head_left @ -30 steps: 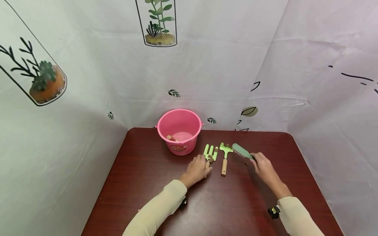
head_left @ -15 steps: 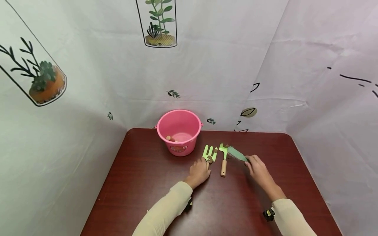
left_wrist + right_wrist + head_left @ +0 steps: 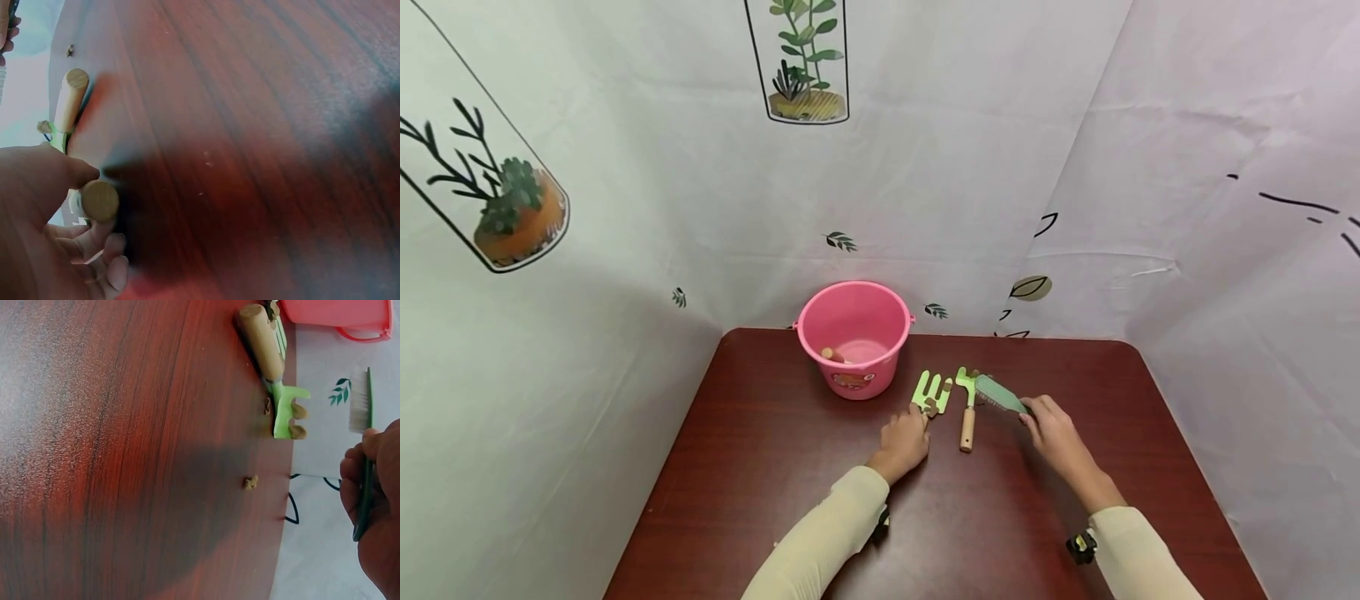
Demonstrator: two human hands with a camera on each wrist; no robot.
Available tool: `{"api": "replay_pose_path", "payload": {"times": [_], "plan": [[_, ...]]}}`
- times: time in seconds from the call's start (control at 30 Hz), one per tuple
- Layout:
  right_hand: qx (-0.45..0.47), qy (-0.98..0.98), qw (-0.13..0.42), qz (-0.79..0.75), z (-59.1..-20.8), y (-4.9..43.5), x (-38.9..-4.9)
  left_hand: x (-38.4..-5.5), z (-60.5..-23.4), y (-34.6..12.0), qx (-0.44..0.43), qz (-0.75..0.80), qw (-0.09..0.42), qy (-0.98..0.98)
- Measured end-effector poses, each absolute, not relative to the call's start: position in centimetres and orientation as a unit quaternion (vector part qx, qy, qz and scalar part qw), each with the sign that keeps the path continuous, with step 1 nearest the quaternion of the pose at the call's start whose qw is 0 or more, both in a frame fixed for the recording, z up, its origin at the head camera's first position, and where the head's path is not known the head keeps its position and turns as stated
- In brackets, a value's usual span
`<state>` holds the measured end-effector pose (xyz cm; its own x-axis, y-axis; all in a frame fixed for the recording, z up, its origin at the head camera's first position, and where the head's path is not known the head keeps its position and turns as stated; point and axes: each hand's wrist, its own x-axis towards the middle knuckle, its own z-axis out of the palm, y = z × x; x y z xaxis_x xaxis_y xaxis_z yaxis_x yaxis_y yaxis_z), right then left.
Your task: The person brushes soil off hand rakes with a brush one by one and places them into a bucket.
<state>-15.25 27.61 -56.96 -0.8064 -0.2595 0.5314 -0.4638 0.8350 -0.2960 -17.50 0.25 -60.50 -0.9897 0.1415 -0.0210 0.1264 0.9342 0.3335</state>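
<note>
My left hand (image 3: 901,443) grips the wooden handle of a light green hand fork (image 3: 925,392) on the table. In the left wrist view the round handle end (image 3: 100,200) shows between thumb and fingers. Brown clumps stick to the fork's tines and neck. Beside it lies a small green hand rake (image 3: 967,427) with a wooden handle, brown bits on its tines (image 3: 298,432). My right hand (image 3: 1054,433) holds a green brush (image 3: 1000,394) by its handle, pale bristles (image 3: 359,400) showing in the right wrist view. The brush head partly covers the rake's head in the head view.
A pink bucket (image 3: 887,367) stands at the back of the brown table (image 3: 760,450), with a wooden-handled item (image 3: 832,355) inside. A brown crumb (image 3: 250,482) lies on the table near the rake. White printed cloth (image 3: 970,167) hangs behind the table.
My right hand has moved the brush left, from beside the rake's head to over it. My left hand has shifted slightly on the fork's handle.
</note>
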Motion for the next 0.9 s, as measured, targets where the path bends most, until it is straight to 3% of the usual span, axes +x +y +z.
{"api": "replay_pose_path", "payload": {"times": [0.9], "plan": [[0.204,-0.926,0.232,0.216,-57.1,28.0,-15.2,-18.6,-59.5,-0.5,0.02,0.136,0.001,0.99]]}}
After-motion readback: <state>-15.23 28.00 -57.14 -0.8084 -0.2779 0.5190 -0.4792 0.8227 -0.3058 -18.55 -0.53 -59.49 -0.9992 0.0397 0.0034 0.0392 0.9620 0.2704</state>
